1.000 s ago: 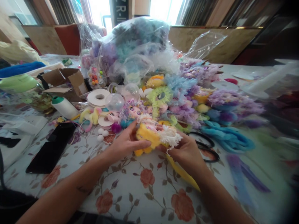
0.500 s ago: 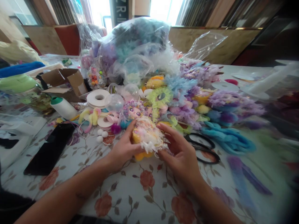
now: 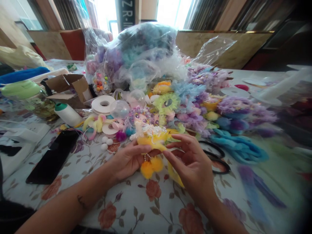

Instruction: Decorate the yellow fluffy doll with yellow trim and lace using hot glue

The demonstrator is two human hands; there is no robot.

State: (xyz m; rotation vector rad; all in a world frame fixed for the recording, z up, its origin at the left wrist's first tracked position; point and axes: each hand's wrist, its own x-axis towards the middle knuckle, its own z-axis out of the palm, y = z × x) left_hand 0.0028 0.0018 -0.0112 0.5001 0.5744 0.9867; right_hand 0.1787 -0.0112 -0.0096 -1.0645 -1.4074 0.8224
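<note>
A yellow fluffy doll charm [image 3: 151, 140] with white fringe, a short bead string and yellow pom-poms [image 3: 151, 166] hanging below is held over the floral tablecloth [image 3: 156, 201]. My left hand [image 3: 126, 160] grips it from the left, thumb and fingers closed on its body. My right hand [image 3: 192, 162] meets it from the right, fingertips pinching its lower edge. A yellow ribbon [image 3: 175, 175] trails down under my right hand.
Behind lies a heap of pastel doll charms [image 3: 190, 107] and a large plastic bag [image 3: 143, 52] of fluff. Black scissors [image 3: 215, 157] and blue yarn [image 3: 237, 146] lie right. A black phone [image 3: 52, 156], a thread cone [image 3: 67, 113], a ribbon reel [image 3: 103, 104] and a cardboard box [image 3: 67, 85] sit left.
The charm has been turned between my hands: its white fringe now faces up and back, and the pom-poms hang free below. My right hand shifted from open beside it to pinching it.
</note>
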